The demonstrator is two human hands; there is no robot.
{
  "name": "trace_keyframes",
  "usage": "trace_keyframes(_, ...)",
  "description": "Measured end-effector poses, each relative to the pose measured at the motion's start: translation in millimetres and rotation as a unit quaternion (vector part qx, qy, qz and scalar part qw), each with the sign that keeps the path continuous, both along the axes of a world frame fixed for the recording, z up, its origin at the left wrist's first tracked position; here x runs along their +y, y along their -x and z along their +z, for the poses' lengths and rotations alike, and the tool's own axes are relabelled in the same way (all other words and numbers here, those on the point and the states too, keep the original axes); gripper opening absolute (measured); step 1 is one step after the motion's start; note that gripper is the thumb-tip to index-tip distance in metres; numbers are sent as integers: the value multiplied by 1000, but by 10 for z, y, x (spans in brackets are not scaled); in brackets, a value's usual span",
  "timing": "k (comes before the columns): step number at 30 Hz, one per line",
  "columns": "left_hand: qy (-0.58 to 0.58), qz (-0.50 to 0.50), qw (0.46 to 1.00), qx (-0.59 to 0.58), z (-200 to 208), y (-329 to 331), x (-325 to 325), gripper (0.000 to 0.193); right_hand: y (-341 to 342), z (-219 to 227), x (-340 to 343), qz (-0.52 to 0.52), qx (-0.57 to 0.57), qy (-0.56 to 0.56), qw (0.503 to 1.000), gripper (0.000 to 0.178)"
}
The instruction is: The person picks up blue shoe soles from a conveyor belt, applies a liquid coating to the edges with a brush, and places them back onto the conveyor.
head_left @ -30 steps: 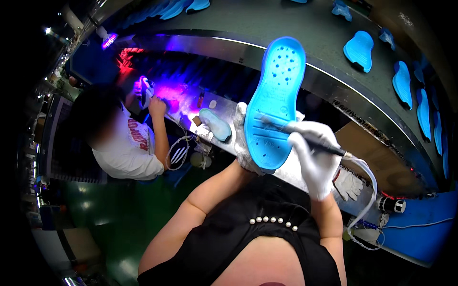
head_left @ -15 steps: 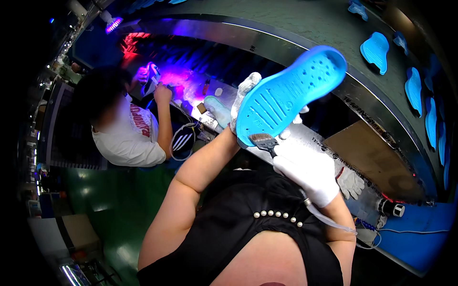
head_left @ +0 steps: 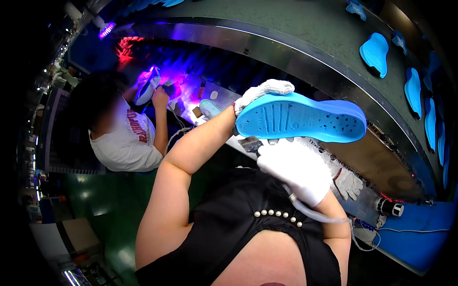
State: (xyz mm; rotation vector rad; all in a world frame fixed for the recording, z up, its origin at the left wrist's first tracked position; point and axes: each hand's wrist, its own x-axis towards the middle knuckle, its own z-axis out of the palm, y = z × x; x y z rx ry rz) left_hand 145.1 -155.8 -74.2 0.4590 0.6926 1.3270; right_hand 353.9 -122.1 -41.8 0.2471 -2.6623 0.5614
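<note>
The left hand (head_left: 265,93), in a knitted white glove, is gripping the blue shoe sole (head_left: 300,119) by its heel end, the thumb side closing over the far rim while the rest is passing out of sight beneath. The sole is hovering above the right half of the narrow metal table (head_left: 329,155), its studded toe end pointing right and its ribbed inner face turning toward the wearer. The right hand (head_left: 296,171), also gloved in white, is closing tightly around the handle of a flat brush (head_left: 249,144), whose dark bristles are lying just below the near rim at the heel; whether they are touching it, I cannot tell. A pale hose (head_left: 312,213) is trailing from the handle's rear. On the table, a spare glove (head_left: 349,183) is lying toward the right end, and a pale shoe sole (head_left: 209,108) is sitting near the far edge, partly hiding behind the left forearm. Beyond, loose blue soles (head_left: 374,53) are resting along the right end of the green conveyor belt (head_left: 286,28). At left, a co-worker (head_left: 129,133) is holding a shoe (head_left: 149,88) in purple light.
</note>
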Motion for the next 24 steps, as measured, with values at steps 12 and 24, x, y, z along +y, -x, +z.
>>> trace_keyframes(12,59,46,980,186,17,116,23,28,-89,-141,106,-135,85,209,965,23)
trace_keyframes(24,-126,52,895,424,134,433,-296,56,-23,81,18,-62,27,-48,997,28)
